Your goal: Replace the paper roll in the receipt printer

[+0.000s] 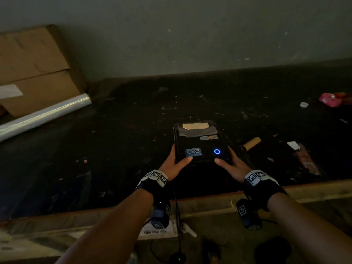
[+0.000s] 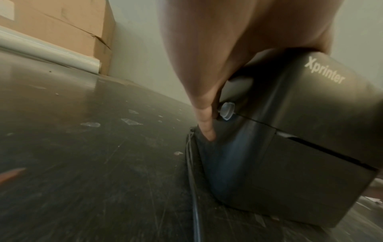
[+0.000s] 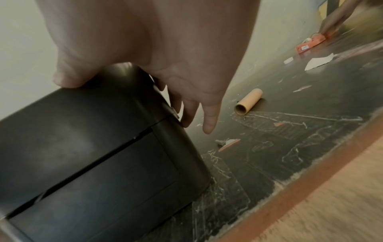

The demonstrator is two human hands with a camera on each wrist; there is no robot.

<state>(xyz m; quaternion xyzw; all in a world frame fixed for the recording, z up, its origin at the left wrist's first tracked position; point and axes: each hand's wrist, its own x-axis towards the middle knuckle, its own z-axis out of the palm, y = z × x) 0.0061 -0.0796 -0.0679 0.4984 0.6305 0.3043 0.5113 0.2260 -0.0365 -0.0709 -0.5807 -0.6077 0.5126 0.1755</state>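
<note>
A black receipt printer (image 1: 202, 147) with a lit blue ring (image 1: 217, 151) stands on the dark, littered table (image 1: 114, 149), lid down. My left hand (image 1: 175, 164) grips its left side, thumb on the top front edge. In the left wrist view my fingers (image 2: 207, 129) lie along the printer (image 2: 300, 131) beside a small grey side tab (image 2: 227, 111). My right hand (image 1: 232, 164) grips the right side likewise, thumb on top; its fingers (image 3: 188, 114) reach down the printer's (image 3: 93, 147) side. An empty cardboard core (image 1: 251, 143) (image 3: 248, 102) lies just right of the printer.
A cardboard box (image 1: 34, 69) and a clear film roll (image 1: 43, 115) sit at back left. A pink wrapper (image 1: 331, 99) and paper scraps (image 1: 293, 144) lie to the right. A cable (image 2: 194, 188) runs off the wooden front edge (image 1: 209, 201). Another person's hand (image 3: 335, 16) is far right.
</note>
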